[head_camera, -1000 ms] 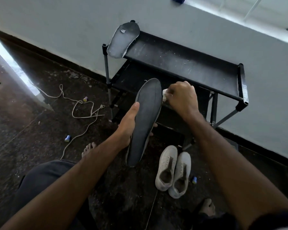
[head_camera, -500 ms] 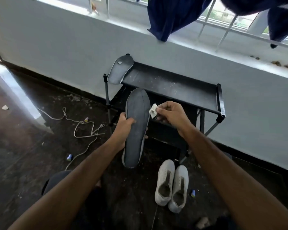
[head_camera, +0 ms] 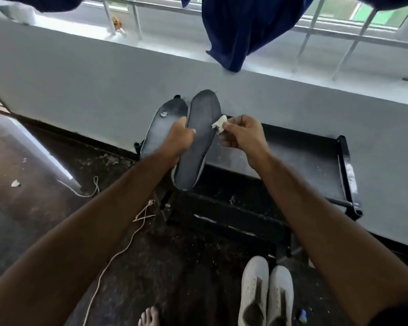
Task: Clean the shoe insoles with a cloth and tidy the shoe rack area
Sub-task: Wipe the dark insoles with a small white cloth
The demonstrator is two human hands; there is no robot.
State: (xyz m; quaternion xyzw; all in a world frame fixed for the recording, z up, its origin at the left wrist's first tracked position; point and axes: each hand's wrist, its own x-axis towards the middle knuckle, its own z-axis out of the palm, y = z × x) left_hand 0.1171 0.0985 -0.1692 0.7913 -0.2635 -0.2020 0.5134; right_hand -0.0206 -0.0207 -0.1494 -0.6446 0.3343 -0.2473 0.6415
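Risk order: dusty shoe rack (head_camera: 292,147) far right could re-soil held insole (head_camera: 199,137), gripped mid-length by curled left hand (head_camera: 180,137) before rack, slipping under hard wiping; small cloth (head_camera: 220,123), pinched in right hand (head_camera: 242,135) at insole's right edge, could drop.

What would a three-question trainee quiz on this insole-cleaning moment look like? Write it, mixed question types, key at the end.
1. True or false: the left hand grips the held insole by its edge.
2. What do the right hand fingers pinch? A) white cloth B) shoelace C) sneaker
3. Fill in: the second insole leans at the left end of the black ____.

Key:
1. True.
2. A. The cloth sits at the held insole's right edge.
3. Shoe rack. The white sneakers stand on the floor in front of it.
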